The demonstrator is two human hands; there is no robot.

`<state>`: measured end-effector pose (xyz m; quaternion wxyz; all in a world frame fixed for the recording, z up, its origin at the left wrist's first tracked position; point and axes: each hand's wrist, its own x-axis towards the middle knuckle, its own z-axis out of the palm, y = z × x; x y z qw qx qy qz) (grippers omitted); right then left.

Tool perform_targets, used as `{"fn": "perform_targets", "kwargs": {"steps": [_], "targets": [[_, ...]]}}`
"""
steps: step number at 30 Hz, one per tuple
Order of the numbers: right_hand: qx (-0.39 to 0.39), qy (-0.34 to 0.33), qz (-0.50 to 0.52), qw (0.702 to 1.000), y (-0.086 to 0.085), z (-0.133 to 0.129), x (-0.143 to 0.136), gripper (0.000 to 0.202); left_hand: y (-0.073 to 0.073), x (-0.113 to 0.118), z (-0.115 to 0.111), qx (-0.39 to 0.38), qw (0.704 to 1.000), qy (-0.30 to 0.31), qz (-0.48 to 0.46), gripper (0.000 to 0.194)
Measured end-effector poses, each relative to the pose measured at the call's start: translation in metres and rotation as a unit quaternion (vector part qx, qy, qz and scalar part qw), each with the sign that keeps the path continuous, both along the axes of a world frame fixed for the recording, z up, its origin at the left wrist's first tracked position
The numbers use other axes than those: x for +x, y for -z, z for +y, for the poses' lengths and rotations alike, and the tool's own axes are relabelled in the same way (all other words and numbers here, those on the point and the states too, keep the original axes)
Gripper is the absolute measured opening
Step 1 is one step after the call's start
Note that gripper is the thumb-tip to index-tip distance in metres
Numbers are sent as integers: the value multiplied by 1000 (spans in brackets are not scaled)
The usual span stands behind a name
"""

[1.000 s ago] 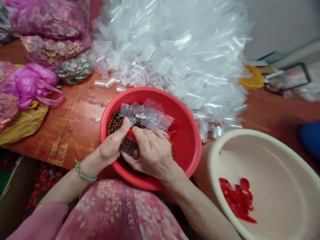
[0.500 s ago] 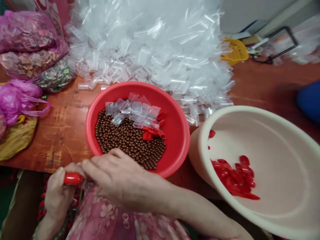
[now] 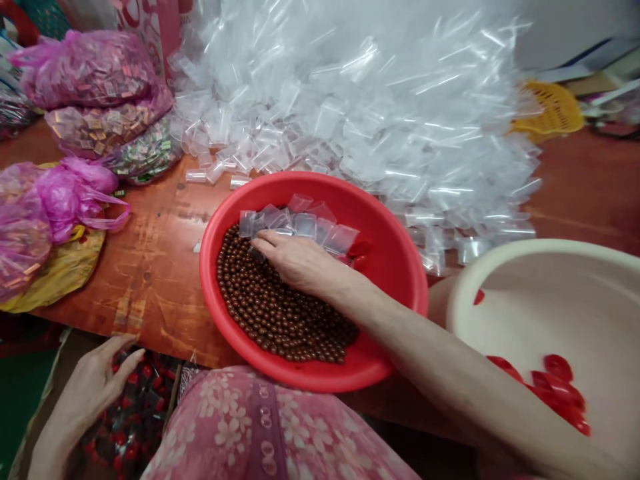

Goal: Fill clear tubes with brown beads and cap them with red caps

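Observation:
My right hand [image 3: 300, 263] reaches into the red basin [image 3: 214, 327], its fingertips pinched on a clear plastic sleeve [image 3: 257, 255]. More clear sleeves [image 3: 303, 225] lie around it on brown round beads [image 3: 280, 327]. A few red caps [image 3: 359, 250] rest near the basin's right inner wall, partly behind my forearm. Down at the left, my left hand [image 3: 103, 373] hangs over a box of small red-and-clear pieces [image 3: 143, 407]. Its fingers are apart and hold nothing.
A big heap of clear sleeves [image 3: 350, 120] covers the table's back. At right stands a cream tub [image 3: 465, 300] with red caps inside. Pink bags [image 3: 95, 73] of small pieces sit at the left. A yellow basket [image 3: 550, 110] is at the back right.
My left hand has let go of the red piece and moved down over the box, opening. My right hand has left it and gone into the red basin. The view has shifted.

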<state>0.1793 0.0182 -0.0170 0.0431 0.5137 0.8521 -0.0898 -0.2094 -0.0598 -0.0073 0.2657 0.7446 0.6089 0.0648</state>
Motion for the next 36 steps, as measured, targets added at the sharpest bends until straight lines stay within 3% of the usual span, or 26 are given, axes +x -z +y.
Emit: {"fn": "perform_targets", "kwargs": {"steps": [5, 9, 12, 15, 18, 23, 27, 29, 32, 34, 36], "targets": [[-30, -41, -85, 995, 3, 12, -5, 37, -19, 74, 19, 142, 977, 20, -155, 16], [-57, -101, -104, 988, 1, 5, -11, 31, -8, 134, 35, 203, 930, 24, -305, 18], [-103, -152, -90, 979, 1, -5, -19, 28, 5, 161, 44, 225, 906, 28, -357, 20], [-166, -146, -11, 975, 3, -12, -22, 28, 11, 169, 47, 239, 903, 38, -354, 20], [-218, -118, 126, 961, 7, -15, -17, 33, 6, 165, 47, 201, 913, 44, -353, 21], [-258, -40, 343, 902, 7, -18, -6, 34, -10, 158, 49, 121, 930, 76, -339, 25], [-273, 3, 439, 856, -10, -22, 0, 37, -19, 158, 50, 36, 937, 147, -315, 51], [-268, 5, 474, 839, -20, -23, 2, 37, -21, 162, 52, -52, 928, 166, -330, 65], [-253, 0, 506, 824, -32, -26, 4, 32, -22, 171, 58, -179, 886, 169, -392, 73], [-243, -1, 517, 821, -37, -29, 5, 28, -22, 180, 62, -211, 874, 160, -408, 69], [-235, 5, 523, 820, -40, -33, 6, 24, -22, 187, 66, -213, 880, 156, -395, 58]]}}
